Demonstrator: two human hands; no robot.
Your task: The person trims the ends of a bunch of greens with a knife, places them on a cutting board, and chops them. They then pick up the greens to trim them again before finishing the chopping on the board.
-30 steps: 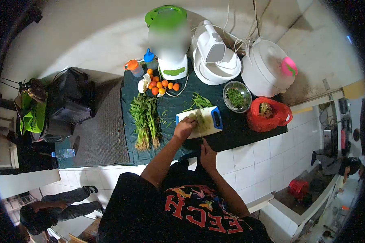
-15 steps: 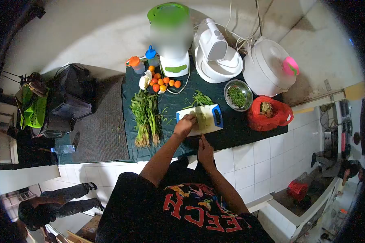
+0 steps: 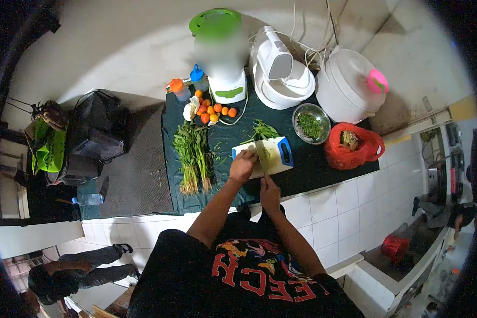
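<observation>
My right hand point(image 3: 270, 196) is closed round the handle of a knife point(image 3: 263, 160), whose blade reaches away from me over a white cutting board point(image 3: 275, 165) with blue ends. Just left of the blade, my left hand point(image 3: 242, 166) presses down on the board with curled fingers; what lies under them is hidden. Some chopped green bits show beside the blade. Loose green leaves point(image 3: 263, 130) lie at the board's far edge. To the left, bundles of leafy greens with roots point(image 3: 193, 159) rest on the dark green cloth.
Tomatoes point(image 3: 211, 110) lie behind the greens, near a white-green blender point(image 3: 229, 87). A stand mixer point(image 3: 278, 63), a bowl of chopped greens point(image 3: 311, 124), a red plastic bag point(image 3: 355, 153) and a large white container point(image 3: 347, 85) stand farther right. Another person point(image 3: 85, 267) is at lower left.
The knife blade now shows more clearly beside my left fingers, with my right hand still on its handle. The whole view has shifted slightly; the other things keep their places.
</observation>
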